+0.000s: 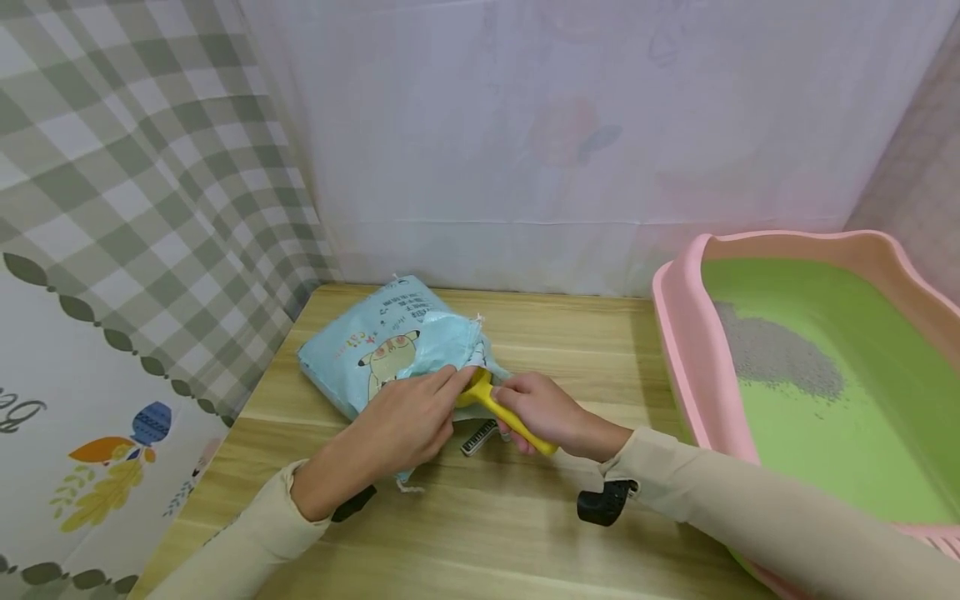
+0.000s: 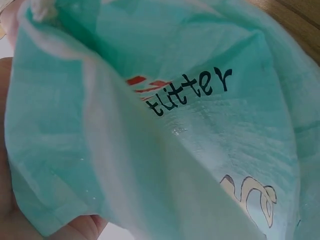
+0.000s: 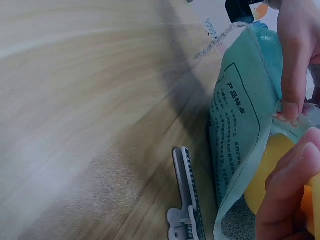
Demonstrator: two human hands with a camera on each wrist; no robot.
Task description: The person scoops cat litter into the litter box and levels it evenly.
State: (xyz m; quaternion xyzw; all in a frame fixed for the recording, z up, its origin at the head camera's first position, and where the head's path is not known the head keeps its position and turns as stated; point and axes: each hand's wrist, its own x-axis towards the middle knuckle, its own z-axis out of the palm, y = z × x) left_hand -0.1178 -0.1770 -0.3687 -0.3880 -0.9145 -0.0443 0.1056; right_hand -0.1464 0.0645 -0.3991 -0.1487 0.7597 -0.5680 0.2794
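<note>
Yellow scoop (image 1: 501,408) at the mouth of the bag (image 1: 393,337) — its head within the opening, its handle slanting out toward the right hand (image 1: 546,410), whose fingers are curled around it. The left hand (image 1: 408,423) pinches the edge of the bag's mouth, just beside the scoop's head. The bag, pale blue and printed with a cartoon animal, lies on the worktop (image 1: 577,333); grey litter (image 3: 239,220) shows inside it in the right wrist view. A clip (image 1: 480,437) rests on the worktop near the mouth. Well apart, on the right, stands a pink-rimmed tray (image 1: 697,358) — more grey litter is heaped on part of its green floor. Behind hangs a pale cloth (image 1: 480,125); at left, a checked one (image 1: 172,158).
</note>
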